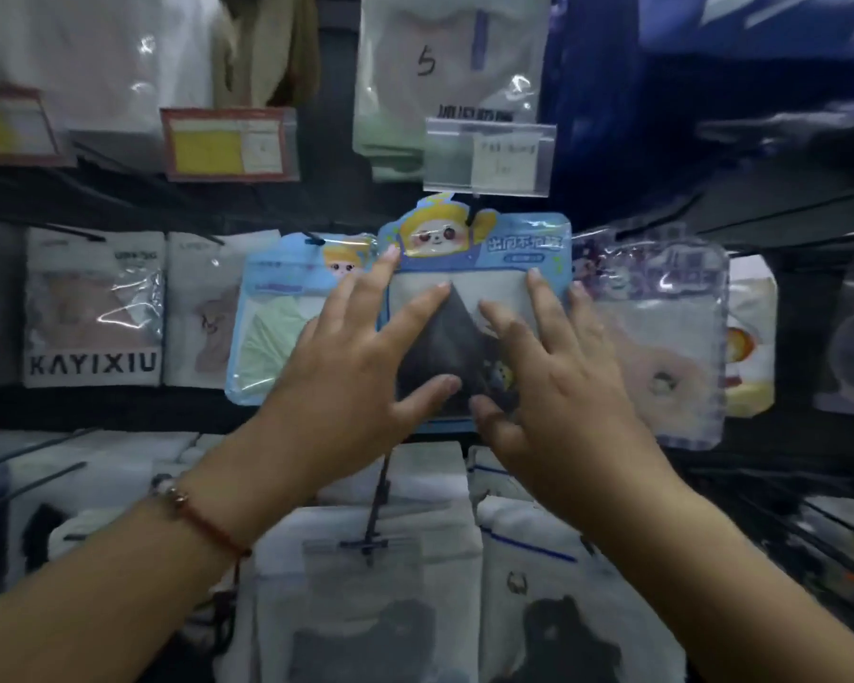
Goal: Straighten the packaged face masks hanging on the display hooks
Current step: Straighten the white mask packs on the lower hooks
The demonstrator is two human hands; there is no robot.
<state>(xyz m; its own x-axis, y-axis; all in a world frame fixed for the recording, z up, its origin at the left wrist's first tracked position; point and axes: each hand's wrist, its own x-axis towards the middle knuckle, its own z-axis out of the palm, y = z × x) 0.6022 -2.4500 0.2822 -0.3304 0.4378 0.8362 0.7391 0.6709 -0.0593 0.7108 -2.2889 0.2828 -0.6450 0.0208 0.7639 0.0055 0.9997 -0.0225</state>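
On the middle row of hooks, at the centre of the display, hangs the blue cartoon-headed mask pack (pixel 474 308), a dark mask showing through its window; the left hand (pixel 361 357) lies flat on its left half, fingers straight and spread wide, holding nothing; the right hand (pixel 548 367) presses its right half the same way, fingers splayed; the step in hand looks like squaring this pack on its hook (pixel 474 214); next, I judge, comes a gentle levelling push, then the tilted green-mask pack (pixel 277 332) just beside it on the left; the price tag holder (pixel 489 157) hangs above.
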